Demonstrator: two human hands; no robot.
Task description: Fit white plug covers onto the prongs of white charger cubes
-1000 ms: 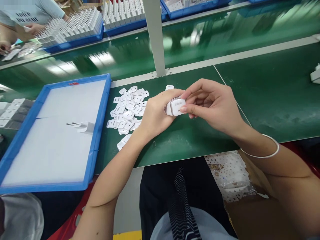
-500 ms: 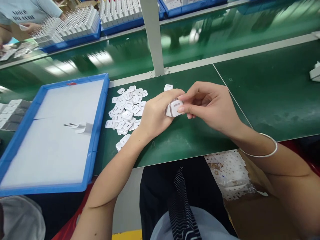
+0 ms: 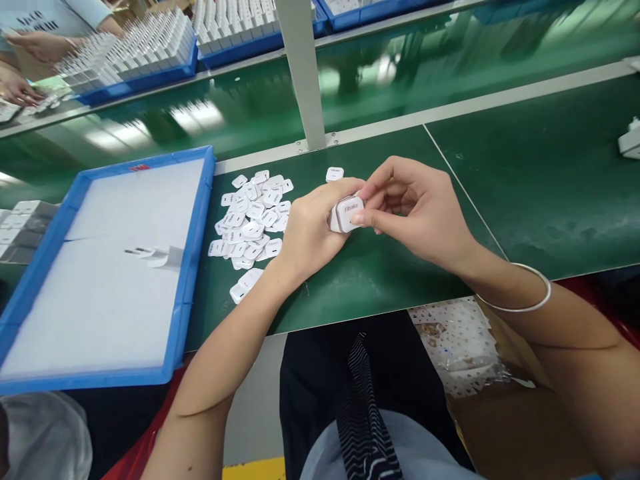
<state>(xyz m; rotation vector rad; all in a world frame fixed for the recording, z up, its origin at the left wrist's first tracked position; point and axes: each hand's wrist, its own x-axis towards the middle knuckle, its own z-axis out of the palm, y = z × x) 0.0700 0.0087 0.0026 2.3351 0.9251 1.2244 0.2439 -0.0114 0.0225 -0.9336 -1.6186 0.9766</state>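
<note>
My left hand (image 3: pixel 313 230) is wrapped round a white plug charger housing (image 3: pixel 335 221), most of it hidden in the palm. At its end sits a white rounded-square end cover (image 3: pixel 349 213) with printed lettering and a small slot. The thumb and index finger of my right hand (image 3: pixel 423 210) pinch this cover at its right side. Whether the cover is fully seated cannot be made out. Left of my hands lies a heap of similar white covers (image 3: pixel 254 212). One loose cover (image 3: pixel 335 174) lies just beyond my left hand.
A blue-rimmed tray (image 3: pixel 186 313) at left holds one white charger (image 3: pixel 169 257) with its pins pointing left. A pale post (image 3: pixel 303 73) rises behind my hands. Blue trays of chargers (image 3: pixel 135 57) stand across the green line, by a co-worker's hands (image 3: pixel 37 50). Another white charger (image 3: pixel 631 140) lies far right.
My right thumb and index finger have shifted slightly on the cover, which shows more of its face. Across the line, the co-worker's hands have moved. The view has tilted a little.
</note>
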